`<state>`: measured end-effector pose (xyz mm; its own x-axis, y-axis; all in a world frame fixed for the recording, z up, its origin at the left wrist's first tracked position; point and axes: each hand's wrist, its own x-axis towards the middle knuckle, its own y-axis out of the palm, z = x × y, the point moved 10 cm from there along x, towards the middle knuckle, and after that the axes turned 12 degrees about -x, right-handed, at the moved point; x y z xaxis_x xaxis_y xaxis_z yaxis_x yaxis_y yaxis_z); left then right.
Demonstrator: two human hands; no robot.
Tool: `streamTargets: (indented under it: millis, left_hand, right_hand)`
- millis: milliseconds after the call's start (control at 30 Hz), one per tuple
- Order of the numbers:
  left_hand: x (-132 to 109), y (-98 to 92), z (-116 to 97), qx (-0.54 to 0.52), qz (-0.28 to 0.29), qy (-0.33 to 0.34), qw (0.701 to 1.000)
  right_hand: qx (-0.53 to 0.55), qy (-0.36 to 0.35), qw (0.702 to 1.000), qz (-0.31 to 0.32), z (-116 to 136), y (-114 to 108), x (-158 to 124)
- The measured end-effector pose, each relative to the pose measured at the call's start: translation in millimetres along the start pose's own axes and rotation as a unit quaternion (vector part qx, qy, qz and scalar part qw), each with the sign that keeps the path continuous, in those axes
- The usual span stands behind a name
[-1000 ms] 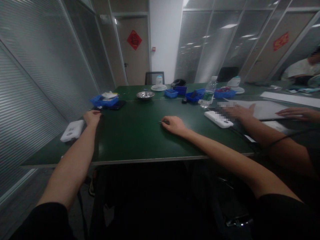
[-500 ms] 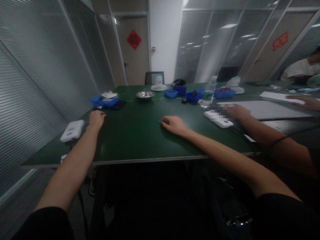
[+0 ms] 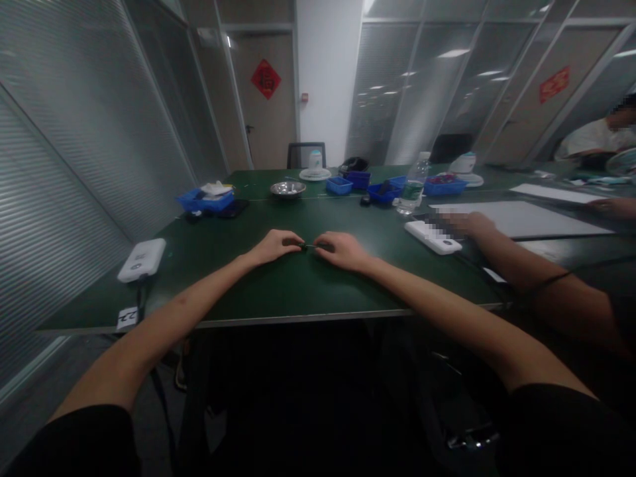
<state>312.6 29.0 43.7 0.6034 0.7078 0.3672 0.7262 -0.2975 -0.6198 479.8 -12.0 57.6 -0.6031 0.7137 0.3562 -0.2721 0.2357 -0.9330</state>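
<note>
My left hand (image 3: 273, 247) rests low over the middle of the green table (image 3: 268, 291), thumb and forefinger pinching a small dark piece (image 3: 304, 247). Facing it, my right hand (image 3: 344, 250) is closed on a thin, light rod (image 3: 311, 246) that points left. The rod's tip meets the dark piece or lies right beside it; I cannot tell which. Most of the rod is hidden in my right fingers, and both items are too small to name exactly.
A steel bowl (image 3: 288, 190) and blue trays (image 3: 206, 199) stand farther back. One white power bank (image 3: 142, 260) lies at left, another (image 3: 433, 236) at right near a water bottle (image 3: 413, 185). A co-worker's forearm (image 3: 536, 265) reaches in from the right.
My left hand has come from the left side, by the blue tray, to the table's middle, bringing a small dark piece up to the rod. My right hand has stayed put.
</note>
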Motion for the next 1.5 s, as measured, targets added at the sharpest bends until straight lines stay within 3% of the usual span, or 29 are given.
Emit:
streamTargets:
  millis: [300, 667, 1000, 1100, 1300, 1500]
  left_hand:
    - [-4.4, 2.1, -4.8, -0.03, 0.02, 0.03, 0.999]
    - [-5.1, 0.7, -2.2, -0.053, 0.012, 0.014, 0.998]
    - [-3.1, 15.6, -12.6, -0.068, 0.037, 0.02, 0.997]
    - [-1.4, 17.1, -6.9, -0.081, 0.045, 0.008, 0.996]
    - [-0.8, 14.2, -2.7, -0.073, 0.041, -0.018, 0.996]
    - [-0.6, 16.6, -21.0, -0.011, 0.042, 0.037, 0.998]
  right_hand:
    - [-0.011, -0.037, 0.999, -0.003, 9.8, -0.8, -2.6]
    - [-0.028, -0.048, 0.998, -0.005, 13.7, -1.8, -4.4]
    - [-0.004, -0.055, 0.998, -0.005, 19.1, 1.1, -1.0]
    - [0.01, -0.03, 0.999, -0.013, 13.8, 0.6, 1.6]
    - [-0.037, 0.103, 0.994, 0.01, -16.0, 3.3, 1.8]
    - [-0.047, 0.174, 0.983, 0.026, -33.4, 4.8, -1.2]
